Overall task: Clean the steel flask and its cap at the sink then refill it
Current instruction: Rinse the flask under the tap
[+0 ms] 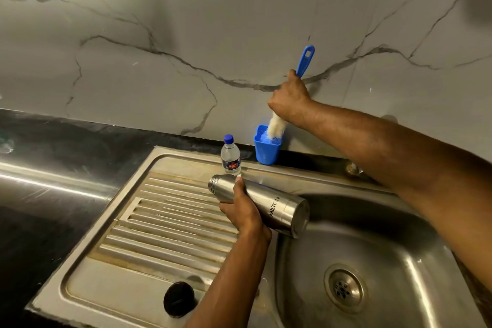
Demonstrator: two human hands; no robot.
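The left hand (243, 209) wraps its curled fingers and thumb around the upper part of the steel flask (262, 204), a smooth brushed-metal cylinder with dark lettering along its side, held nearly on its side with the open threaded mouth pointing out over the sink's drainboard and the flat base hanging above the near-left edge of the basin. The right hand (288, 100) is closed in a fist round the bottle brush (291, 93), whose flat blue plastic handle with a slot at its tip sticks up out of the fist, while the pale, fluffy bristle head points down from it. The bristles dip into a blue plastic cup (266, 148), a tapering square-mouthed holder standing on the dark counter just behind the sink's rear rim, against the grey-veined marble wall (159, 34); what else the cup holds cannot be told. Just left of the cup, on the sink's back ledge, stands a small clear plastic bottle (230, 153) with a blue screw top and a dark label. The sink (399, 261) is dull stainless steel, its drainboard ridged and stained, its round basin sloping to a perforated drain. A round black cap (179, 299) lies flat at the drainboard's near end.
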